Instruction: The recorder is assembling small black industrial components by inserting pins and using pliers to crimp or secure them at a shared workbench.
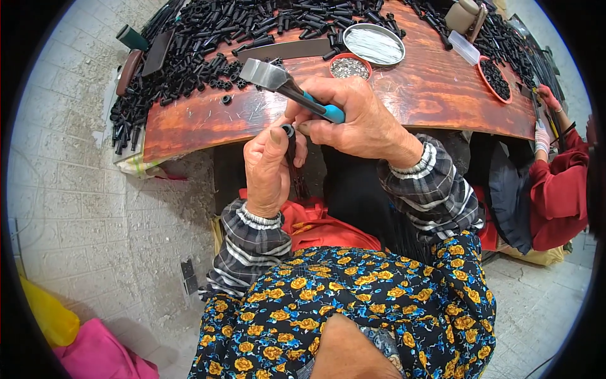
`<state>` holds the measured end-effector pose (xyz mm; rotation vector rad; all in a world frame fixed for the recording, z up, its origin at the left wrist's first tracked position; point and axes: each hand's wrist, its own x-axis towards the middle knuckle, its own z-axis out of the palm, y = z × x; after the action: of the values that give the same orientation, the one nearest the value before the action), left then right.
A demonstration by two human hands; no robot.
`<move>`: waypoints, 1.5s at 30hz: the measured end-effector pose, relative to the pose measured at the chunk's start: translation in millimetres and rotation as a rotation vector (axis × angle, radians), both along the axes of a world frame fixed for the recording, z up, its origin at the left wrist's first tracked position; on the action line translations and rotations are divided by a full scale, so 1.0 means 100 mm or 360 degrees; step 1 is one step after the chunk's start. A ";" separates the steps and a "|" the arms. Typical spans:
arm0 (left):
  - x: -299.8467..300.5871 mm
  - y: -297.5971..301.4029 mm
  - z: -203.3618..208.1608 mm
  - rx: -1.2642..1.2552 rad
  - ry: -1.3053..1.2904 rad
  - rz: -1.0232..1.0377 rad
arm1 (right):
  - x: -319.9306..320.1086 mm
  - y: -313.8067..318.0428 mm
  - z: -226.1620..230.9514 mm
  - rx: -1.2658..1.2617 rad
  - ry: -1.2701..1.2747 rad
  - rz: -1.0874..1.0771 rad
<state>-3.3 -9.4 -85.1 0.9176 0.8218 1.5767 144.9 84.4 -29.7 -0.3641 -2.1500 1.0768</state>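
Observation:
My right hand (353, 117) is closed around a hammer (265, 74) with a steel head and a black and blue handle. Its head points up and to the left, above the table's near edge. In my left hand (268, 164) stands a black tubular part (288, 130), its round open end upward beside my thumb. Thin dark rods seem to hang below it. My right fingertips are close to the tube's top; whether they also pinch something small is hidden.
Black plastic fittings (208, 38) lie heaped across the reddish wooden table (435, 95). On it stand a round tray of thin white pieces (374, 44), a red bowl of small metal bits (350, 66) and a red dish of black rings (494, 79). At right, a co-worker in red (562, 196) works.

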 end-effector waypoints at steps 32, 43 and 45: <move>-0.19 -0.10 0.10 -0.0403 -0.0001 0.0178 | 0.25 -0.30 -0.16 0.0754 -0.1020 -0.0506; -0.24 -0.10 0.02 -0.0337 -0.0072 0.0243 | 0.12 -0.35 -0.07 0.0848 -0.1021 -0.0535; -0.25 -0.12 0.01 -0.0331 -0.0087 0.0229 | 0.11 -0.37 -0.05 0.0872 -0.1051 -0.0544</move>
<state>-27.8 -20.9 -83.6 0.6759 1.0102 1.5971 156.1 47.6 -35.1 -0.8692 -2.6952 0.1450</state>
